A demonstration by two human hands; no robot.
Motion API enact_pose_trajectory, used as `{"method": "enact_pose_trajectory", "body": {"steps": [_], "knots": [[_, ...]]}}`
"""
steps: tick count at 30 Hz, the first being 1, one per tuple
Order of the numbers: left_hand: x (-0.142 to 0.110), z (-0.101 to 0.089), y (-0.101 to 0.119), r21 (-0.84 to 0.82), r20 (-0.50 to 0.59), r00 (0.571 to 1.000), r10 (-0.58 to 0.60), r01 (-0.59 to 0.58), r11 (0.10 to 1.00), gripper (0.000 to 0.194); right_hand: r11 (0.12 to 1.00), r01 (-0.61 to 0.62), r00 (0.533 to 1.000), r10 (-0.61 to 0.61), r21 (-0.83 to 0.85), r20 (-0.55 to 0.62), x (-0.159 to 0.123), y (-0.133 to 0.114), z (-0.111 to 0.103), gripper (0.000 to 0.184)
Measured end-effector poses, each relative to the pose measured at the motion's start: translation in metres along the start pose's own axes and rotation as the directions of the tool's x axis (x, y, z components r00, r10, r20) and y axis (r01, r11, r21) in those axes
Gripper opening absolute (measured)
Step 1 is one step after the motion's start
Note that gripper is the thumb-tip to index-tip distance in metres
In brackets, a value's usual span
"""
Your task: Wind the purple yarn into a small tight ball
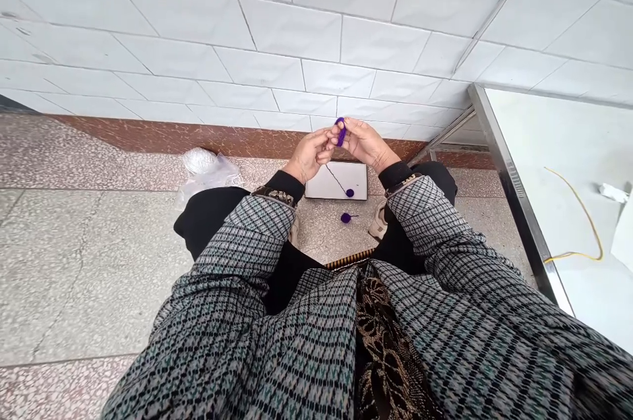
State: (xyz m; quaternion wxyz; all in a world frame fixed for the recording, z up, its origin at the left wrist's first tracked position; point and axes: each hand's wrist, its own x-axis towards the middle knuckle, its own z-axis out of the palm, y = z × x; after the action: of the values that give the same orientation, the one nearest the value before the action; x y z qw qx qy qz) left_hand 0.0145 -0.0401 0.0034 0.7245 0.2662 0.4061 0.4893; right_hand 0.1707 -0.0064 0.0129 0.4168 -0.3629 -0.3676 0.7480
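My left hand (310, 153) and my right hand (364, 142) meet in front of me, above my knees. Both are closed in a pinch on a small purple yarn piece (341, 131) held between the fingertips. A thin purple thread (336, 180) runs down from it to a small purple ball (349, 192) lying on a white tray (321, 190) on the floor. A second small purple ball (346, 217) lies on the floor just in front of the tray, between my feet.
A clear plastic bag with white material (202, 163) lies on the floor to the left, by the tiled wall. At the right stands a white table with a metal edge (514, 189), carrying a yellow cord (588, 222) and white objects (613, 192).
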Motion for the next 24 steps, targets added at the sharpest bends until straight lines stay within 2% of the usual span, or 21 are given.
{"method": "enact_pose_trajectory", "body": {"steps": [5, 8, 11, 14, 18, 24], "knots": [[0.0, 0.002, 0.001, -0.111, 0.03, 0.999, -0.041, 0.044, 0.993, 0.018, 0.995, 0.018, 1.0, -0.018, 0.098, -0.001, 0.0, -0.001, 0.007, 0.043], [0.0, 0.002, 0.002, -0.061, 0.041, 0.999, -0.017, 0.02, 0.998, 0.013, 0.998, 0.032, 0.999, -0.032, 0.051, 0.005, 0.001, 0.0, 0.006, 0.041], [0.003, 0.002, 0.004, 0.049, 0.037, 0.999, -0.02, 0.018, 0.999, 0.02, 0.998, 0.051, 0.999, -0.051, -0.03, 0.0, 0.003, 0.002, 0.003, 0.041], [0.009, 0.003, 0.006, 0.124, -0.001, 1.0, -0.029, 0.029, 0.992, 0.024, 0.993, 0.104, 0.993, -0.107, -0.057, -0.056, 0.007, 0.005, 0.0, 0.04], [0.019, 0.007, 0.011, 0.139, -0.014, 1.0, -0.024, 0.025, 0.99, 0.025, 0.986, 0.151, 0.981, -0.158, -0.068, -0.111, 0.015, 0.007, -0.005, 0.038], [0.035, 0.009, 0.019, 0.17, 0.005, 1.0, -0.026, 0.025, 0.985, 0.024, 0.973, 0.194, 0.972, -0.208, -0.126, -0.112, 0.031, 0.007, -0.014, 0.04]]}}
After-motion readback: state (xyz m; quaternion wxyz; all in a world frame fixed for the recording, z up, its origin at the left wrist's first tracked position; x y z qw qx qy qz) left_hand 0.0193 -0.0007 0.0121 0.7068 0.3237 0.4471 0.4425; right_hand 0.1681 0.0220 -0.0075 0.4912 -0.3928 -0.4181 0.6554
